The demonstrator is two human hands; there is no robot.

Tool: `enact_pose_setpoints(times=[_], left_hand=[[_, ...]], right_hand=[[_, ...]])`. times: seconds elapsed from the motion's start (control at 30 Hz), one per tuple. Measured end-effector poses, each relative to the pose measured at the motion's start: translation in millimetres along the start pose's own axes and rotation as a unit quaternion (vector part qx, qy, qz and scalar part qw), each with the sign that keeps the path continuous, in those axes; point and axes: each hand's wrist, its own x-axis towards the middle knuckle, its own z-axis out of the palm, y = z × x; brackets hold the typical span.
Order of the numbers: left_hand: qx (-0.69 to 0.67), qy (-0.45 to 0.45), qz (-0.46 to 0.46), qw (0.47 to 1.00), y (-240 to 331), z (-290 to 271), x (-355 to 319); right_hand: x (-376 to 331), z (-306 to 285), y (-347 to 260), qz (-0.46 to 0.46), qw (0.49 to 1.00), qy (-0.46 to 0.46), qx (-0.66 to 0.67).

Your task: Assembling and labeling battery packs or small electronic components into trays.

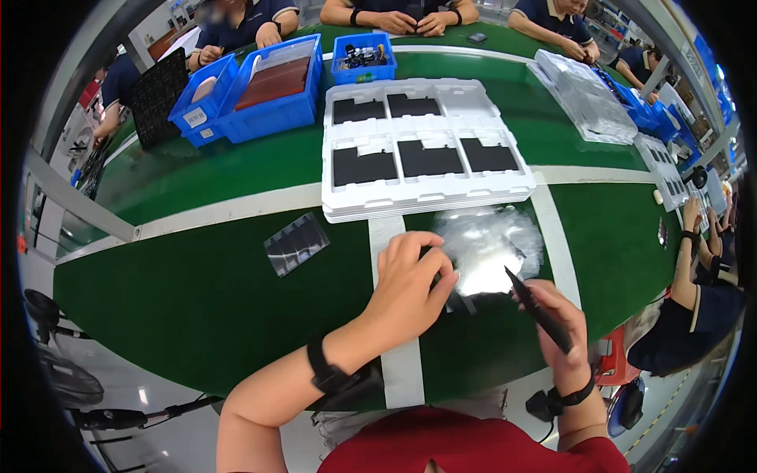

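Note:
My right hand (561, 327) holds a pair of black tweezers (544, 319), their tips pointing up and left over a pile of shiny clear plastic film (485, 244). At the left edge of that pile is my left hand (410, 284), its fingers curled and thumb and forefinger brought together. What they pinch, if anything, I cannot make out. Small dark strips (465, 305) lie by the pile's lower edge. Just beyond, a stack of white plastic trays (426, 197) carries several flat black pieces (364, 165) in its compartments. A clear sheet with dark strips (296, 244) rests left of my hands.
Blue bins (268, 118) stand at the far left, one with brown sheets (276, 83). A smaller blue bin (363, 71) with small parts sits behind the trays. Clear plastic trays (587, 98) are stacked far right. Metal frame posts (79, 201) rise at the left. Other people work around the green table.

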Motion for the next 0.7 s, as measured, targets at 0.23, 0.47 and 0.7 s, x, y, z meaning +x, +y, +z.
enact_pose_setpoints(times=[0.23,0.47,0.7], left_hand=[[0.174,0.064,0.081,0.979,-8,6,13],[-0.351,-0.025,-0.039,0.935,62,-49,18],[-0.294,0.057,0.007,0.954,76,-74,7]], right_hand=[[-3,26,2,0.107,0.886,0.002,0.452],[18,55,-15,0.119,0.843,-0.057,0.522],[30,75,-23,0.082,0.81,-0.133,0.565]])
